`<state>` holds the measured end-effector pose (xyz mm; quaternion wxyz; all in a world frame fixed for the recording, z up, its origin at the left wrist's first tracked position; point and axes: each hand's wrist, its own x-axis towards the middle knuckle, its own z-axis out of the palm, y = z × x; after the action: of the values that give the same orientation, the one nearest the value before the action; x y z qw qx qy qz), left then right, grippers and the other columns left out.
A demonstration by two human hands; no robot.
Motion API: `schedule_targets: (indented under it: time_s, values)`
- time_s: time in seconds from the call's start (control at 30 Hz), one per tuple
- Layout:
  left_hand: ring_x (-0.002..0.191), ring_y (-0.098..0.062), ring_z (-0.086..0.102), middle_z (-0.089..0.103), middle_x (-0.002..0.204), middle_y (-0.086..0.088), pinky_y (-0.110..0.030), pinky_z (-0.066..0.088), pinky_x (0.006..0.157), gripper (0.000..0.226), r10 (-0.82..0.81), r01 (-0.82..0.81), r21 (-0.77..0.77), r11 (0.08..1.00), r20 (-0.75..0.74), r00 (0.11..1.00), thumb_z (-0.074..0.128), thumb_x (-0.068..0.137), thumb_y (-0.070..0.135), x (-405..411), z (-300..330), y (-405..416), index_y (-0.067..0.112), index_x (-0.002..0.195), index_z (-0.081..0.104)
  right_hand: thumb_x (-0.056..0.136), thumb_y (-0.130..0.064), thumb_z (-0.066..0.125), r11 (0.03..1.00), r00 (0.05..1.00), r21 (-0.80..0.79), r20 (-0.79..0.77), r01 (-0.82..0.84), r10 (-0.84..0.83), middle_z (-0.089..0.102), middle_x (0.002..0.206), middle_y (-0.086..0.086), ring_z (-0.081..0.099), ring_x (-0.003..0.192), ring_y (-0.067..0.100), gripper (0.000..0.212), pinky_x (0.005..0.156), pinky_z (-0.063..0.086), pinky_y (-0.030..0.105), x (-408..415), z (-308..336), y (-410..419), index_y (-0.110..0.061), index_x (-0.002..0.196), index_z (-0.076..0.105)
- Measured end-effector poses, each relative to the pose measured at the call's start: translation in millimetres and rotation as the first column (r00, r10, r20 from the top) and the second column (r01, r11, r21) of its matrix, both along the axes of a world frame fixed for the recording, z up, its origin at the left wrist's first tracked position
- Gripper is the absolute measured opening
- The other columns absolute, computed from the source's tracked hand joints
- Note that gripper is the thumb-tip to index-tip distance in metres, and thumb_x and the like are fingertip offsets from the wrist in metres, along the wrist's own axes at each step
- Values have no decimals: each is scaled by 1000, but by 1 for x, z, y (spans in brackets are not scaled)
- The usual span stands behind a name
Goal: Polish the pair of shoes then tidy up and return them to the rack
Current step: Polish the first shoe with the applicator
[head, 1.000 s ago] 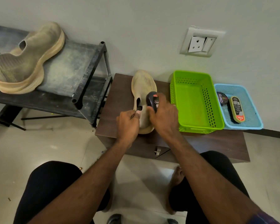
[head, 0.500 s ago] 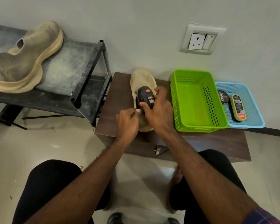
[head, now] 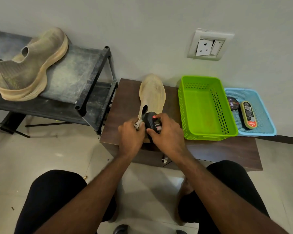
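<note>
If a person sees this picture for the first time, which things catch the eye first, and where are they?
The bright green basket stands on the brown table, beside a blue tray. At centre, the left hand grips the heel of a beige shoe while the right hand holds a black polish applicator against it. Its partner shoe sits on the rack, left.

Soft, even indoor light is falling from above; faint shadows are pooling below the hands (head: 149, 137), edges are bowing outward.

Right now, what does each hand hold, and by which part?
The left hand pinches the heel tab of the shoe on the table. The right hand grips the black polish applicator by its sides.
</note>
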<state>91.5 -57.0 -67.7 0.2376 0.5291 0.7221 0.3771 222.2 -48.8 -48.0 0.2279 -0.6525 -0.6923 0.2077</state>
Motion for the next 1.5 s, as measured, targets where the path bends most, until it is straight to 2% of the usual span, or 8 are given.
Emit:
schedule_targets:
  time_s: [0.2,0.3,0.4,0.67,0.87,1.07,1.33,1.5]
  values:
    - [51,-14,45,66,64,-11,-21,24,53,31,41,-35,66,997,-87,995,60,95,15,-2,-6,2,4,66,64,83,-35,73,992,988,104,128,71,-84,63,110,16,61,99,37,51,85,45,43,-1,-12,36,-14,126,56]
    - [55,-24,55,65,62,-12,-33,34,54,32,91,-88,56,995,-69,993,62,93,15,-17,-2,5,2,64,64,81,-44,73,975,982,117,-27,190,-189,65,113,8,61,104,29,52,83,44,34,10,-2,41,-21,124,56]
    - [61,-27,62,67,65,-9,-41,50,61,29,81,-79,42,996,-45,996,62,94,20,-29,0,8,4,70,69,80,-48,72,987,998,159,-58,7,2,66,115,-1,62,103,19,51,83,47,31,-5,9,14,-27,124,57]
    - [51,-7,49,53,57,7,-13,31,52,27,41,-41,-44,998,0,999,62,90,14,-15,-5,2,13,64,55,80,-46,72,998,1000,49,-5,-30,31,69,112,0,64,101,21,50,78,43,26,-15,-7,4,-26,123,59]
    - [56,-15,48,56,63,2,-21,30,55,23,16,-23,-66,998,-93,996,66,90,16,-18,0,2,9,69,63,87,-45,63,992,980,121,194,22,-45,66,112,11,62,100,32,49,86,45,39,-22,-15,44,-22,128,56]
    - [58,-20,54,59,63,-15,-28,39,57,18,-160,138,-182,974,-115,980,69,84,10,-67,10,13,4,68,64,82,-48,71,990,995,102,11,96,-98,70,108,9,65,99,29,50,81,49,35,1,-7,42,-23,123,61]
    - [102,-28,66,71,108,5,-43,56,83,53,-158,92,-234,968,-284,946,60,67,73,-46,23,31,38,108,60,82,-46,70,989,987,116,137,-96,79,69,105,8,65,93,28,50,78,48,35,-3,-15,14,-24,126,59]
    - [93,-29,67,72,95,0,-40,55,76,40,-248,153,-263,952,-379,891,57,83,66,-32,24,52,33,102,71,80,-43,72,993,993,77,91,-87,80,70,103,6,64,95,27,47,78,46,34,-3,-15,15,-25,123,61]
